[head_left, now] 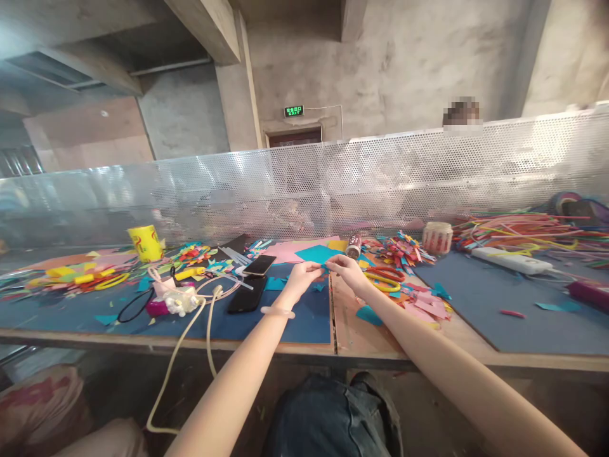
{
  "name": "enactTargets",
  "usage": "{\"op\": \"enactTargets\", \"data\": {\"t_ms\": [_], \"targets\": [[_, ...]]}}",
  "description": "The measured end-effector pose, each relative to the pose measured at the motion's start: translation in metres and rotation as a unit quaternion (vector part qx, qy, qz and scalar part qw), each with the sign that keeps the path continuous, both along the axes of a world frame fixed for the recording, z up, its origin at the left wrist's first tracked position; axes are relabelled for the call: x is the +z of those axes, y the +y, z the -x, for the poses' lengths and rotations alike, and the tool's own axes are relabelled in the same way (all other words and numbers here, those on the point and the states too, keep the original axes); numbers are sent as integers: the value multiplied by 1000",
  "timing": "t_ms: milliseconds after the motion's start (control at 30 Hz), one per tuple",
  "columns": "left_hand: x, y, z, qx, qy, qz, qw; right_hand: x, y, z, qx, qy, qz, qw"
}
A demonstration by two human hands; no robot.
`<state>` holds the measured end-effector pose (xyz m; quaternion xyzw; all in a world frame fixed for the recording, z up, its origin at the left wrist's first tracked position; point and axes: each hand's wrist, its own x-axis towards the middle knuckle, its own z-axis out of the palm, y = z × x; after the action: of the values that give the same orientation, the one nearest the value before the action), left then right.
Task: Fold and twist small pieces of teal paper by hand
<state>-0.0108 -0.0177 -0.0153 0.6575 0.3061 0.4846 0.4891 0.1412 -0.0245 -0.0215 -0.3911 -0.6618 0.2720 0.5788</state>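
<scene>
My left hand (302, 280) and my right hand (350, 273) meet over the table, fingertips pinched close together. Between them shows a small piece of blue paper (325, 269), mostly hidden by the fingers. Just behind it lies a larger sheet of blue paper (316, 253) on a pink sheet (284, 251). Orange and yellow loops, apparently scissors handles (384, 283), rest beside my right hand. Left of my left hand are two phones, one black (246, 297) and one lighter-edged (259, 265).
A metal mesh divider (214, 190) runs behind the table. Paper scraps (425, 304), a yellow cup (145, 244), a can (354, 245), a jar (436, 237), a power strip (511, 260) and a cream cable (178, 355) lie around. Another person's head shows beyond the divider.
</scene>
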Motion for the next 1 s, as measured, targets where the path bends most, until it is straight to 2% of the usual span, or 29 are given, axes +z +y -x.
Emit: {"op": "enactTargets", "data": {"t_ms": [167,1000], "targets": [[0,1,0,4,-3,10,1000,-2,3,-4,-28,16,16,999],[1,0,2,12,-18,39,999,-10,12,-2,34,21,49,998]]}}
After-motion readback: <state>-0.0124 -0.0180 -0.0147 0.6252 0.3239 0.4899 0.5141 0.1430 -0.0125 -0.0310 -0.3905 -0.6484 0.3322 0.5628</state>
